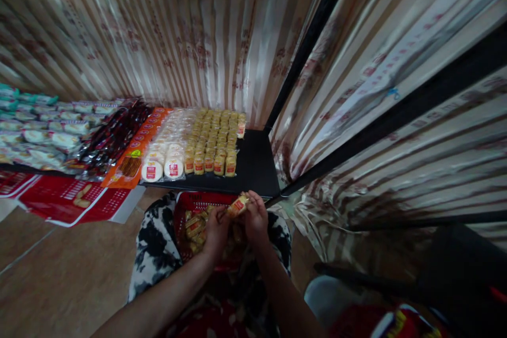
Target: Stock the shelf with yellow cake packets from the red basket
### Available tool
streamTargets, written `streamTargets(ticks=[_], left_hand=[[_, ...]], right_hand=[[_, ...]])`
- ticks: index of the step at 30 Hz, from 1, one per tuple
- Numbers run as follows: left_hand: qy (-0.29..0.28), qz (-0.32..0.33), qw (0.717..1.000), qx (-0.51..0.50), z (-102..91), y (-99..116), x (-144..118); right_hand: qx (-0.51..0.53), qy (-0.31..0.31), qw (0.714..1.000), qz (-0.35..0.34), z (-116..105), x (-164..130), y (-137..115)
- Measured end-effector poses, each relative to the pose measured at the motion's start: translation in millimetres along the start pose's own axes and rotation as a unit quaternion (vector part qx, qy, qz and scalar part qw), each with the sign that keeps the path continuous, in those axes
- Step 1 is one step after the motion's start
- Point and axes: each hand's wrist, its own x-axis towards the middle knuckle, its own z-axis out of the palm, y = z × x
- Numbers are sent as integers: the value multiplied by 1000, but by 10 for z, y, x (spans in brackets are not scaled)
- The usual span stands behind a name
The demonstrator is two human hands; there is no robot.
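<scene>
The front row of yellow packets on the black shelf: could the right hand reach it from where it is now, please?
Probably yes. The right hand holds a small packet just below the black shelf. Nothing stands between it and the front row of yellow packets.

Honestly can't read a single word here. The red labels on the round white packs (152, 170) and the yellow packs (219, 165) are just blurs, same with the red printed sheet (63, 202).
</scene>
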Motion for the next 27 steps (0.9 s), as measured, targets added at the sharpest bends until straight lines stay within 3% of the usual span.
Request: streamTargets(ticks=[3, 6, 10, 12, 14, 17, 20, 23, 27], left_hand=[[15, -39, 999, -29, 99, 43, 44], [17, -38, 999, -11, 188, 147, 128], [-47, 66, 992, 99, 311, 470, 276], [-96, 164, 960, 204, 382, 683, 347], [-136, 247, 909, 306, 466, 887, 416], [-169, 311, 846, 398, 616, 1109, 527], [-185, 352, 803, 444, 782, 1227, 656], [-181, 363, 784, 470, 951, 1298, 779], [-144, 327, 811, 463, 1176, 1323, 874]], right_hand=[[21, 18, 1000, -4, 45, 50, -49], [11, 22, 1000, -10, 17, 120, -56], [-76, -5, 996, -54, -93, 224, -95], [-173, -27, 978, -112, -128, 275, -162], [-281, -49, 943, -172, -132, 331, -256], [-387, -68, 890, -232, -105, 460, -393], [-422, -72, 867, -254, -83, 660, -470], [-430, -57, 864, -256, -59, 903, -495], [-433, -1, 869, -238, 20, 1229, -493]])
